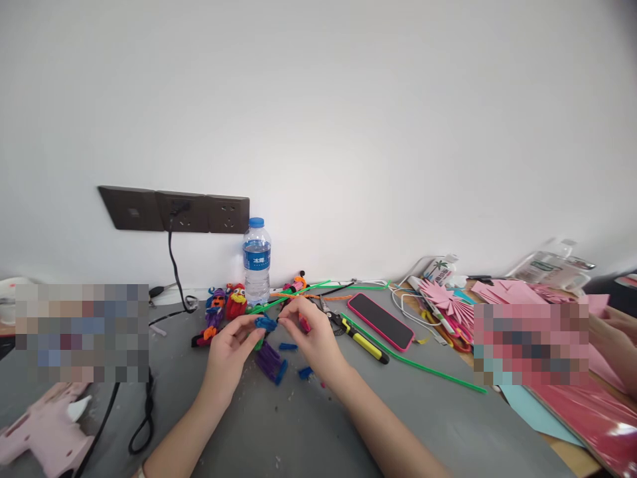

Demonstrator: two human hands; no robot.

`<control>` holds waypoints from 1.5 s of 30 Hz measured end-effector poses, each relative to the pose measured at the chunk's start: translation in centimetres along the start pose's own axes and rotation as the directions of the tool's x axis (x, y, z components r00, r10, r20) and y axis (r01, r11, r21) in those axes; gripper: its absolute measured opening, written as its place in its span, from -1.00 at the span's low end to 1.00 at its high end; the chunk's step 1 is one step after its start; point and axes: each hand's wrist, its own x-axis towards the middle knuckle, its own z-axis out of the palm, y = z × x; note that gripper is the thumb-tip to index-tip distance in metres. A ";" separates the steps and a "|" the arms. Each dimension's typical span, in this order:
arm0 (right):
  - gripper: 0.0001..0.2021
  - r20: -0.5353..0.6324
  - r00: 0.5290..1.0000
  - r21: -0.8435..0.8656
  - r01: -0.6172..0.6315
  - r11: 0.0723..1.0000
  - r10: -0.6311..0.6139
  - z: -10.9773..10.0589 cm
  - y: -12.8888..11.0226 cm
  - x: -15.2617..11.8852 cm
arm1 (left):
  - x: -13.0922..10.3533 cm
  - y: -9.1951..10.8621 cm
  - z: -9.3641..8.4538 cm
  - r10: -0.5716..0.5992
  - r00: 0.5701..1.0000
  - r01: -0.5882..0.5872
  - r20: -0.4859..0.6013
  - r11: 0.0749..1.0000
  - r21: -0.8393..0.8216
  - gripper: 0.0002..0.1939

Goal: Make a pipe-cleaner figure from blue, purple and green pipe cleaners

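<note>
My left hand (226, 352) pinches a small blue fuzzy piece (266, 323), like bent pipe cleaner, between thumb and fingers. Close beside it, my right hand (314, 338) is closed in a pinch at the piece's right end; a tiny dark thing shows at its fingertips, too small to name. Below the hands, a purple pipe-cleaner bundle (269, 362) with a blue end lies on the grey mat (279, 438). Short blue scraps (287, 346) are near it. Behind my left hand sit a purple-and-orange fuzzy figure (217, 302) and a red one (235, 302).
A water bottle (257, 265) stands against the wall. Yellow-handled pliers (365, 345), a pink-cased phone (381, 320) and a long green pipe cleaner (432, 368) lie rightward. A pink glue gun (47, 431) is at left. Another person's hand (617, 332) is far right by pink paper.
</note>
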 end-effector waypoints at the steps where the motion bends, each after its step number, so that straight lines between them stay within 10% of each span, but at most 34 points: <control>1: -0.95 -0.018 0.999 0.060 -0.039 0.997 0.040 0.0 0.0 0.0 | 0.0 0.0 0.0 -0.002 1.000 0.002 0.001 1.000 -0.006 -0.69; 9: -0.90 0.056 0.985 0.311 -0.175 0.934 0.166 0.3 0.3 0.2 | -0.2 0.4 0.2 -0.026 0.996 0.030 0.084 0.998 -0.058 -0.66; 25: -0.87 0.042 0.999 0.259 -0.010 0.966 -0.001 0.4 0.0 0.1 | -0.2 0.2 0.0 -0.011 0.997 0.010 0.074 1.000 0.017 -0.65; 45: -0.73 0.136 0.976 0.394 -0.213 0.894 0.173 0.0 0.7 0.3 | -0.4 0.6 0.2 -0.053 0.997 0.061 0.061 0.988 -0.145 -0.65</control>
